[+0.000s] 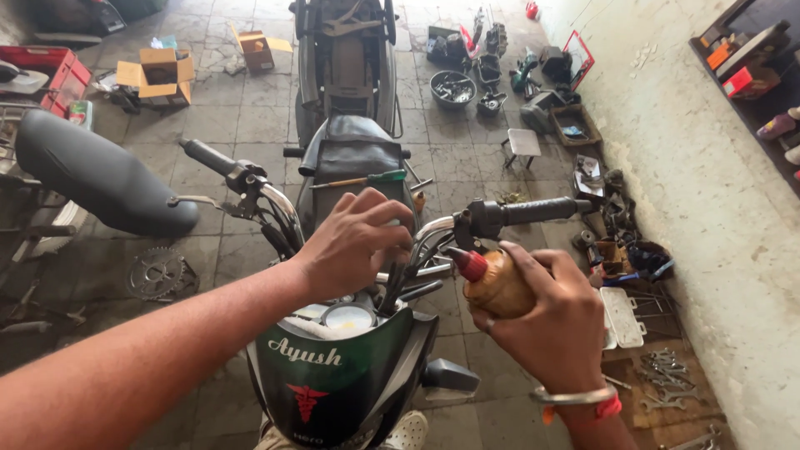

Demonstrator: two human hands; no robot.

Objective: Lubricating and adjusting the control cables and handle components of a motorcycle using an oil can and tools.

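So the right hand [554, 321] is wrapped tight around a small amber oil bottle [498, 283], smooth plastic with a red cone nozzle aimed up toward 10 o'clock at the cable bunch. The left hand [354, 242] is curled over the middle of the handlebar [433, 225], fingertips bent down onto the cables; can't tell if it's actually pinching anything. One metal bangle sits on the right wrist.

Both hands sit right above the motorcycle's dark green headlight cowl [342, 375], glossy, with round gauges just behind it. Two rubber grips, one at 10 o'clock, one at 2. A green-handled screwdriver [367, 179] lies on the black seat at 12.

Room-wise: open stone-tile floor at 9 o'clock apart from one sprocket [158, 273], tight on the right where spanners and parts line the rough white wall [700, 208]. Cardboard boxes [162, 75] sit far off at 11.
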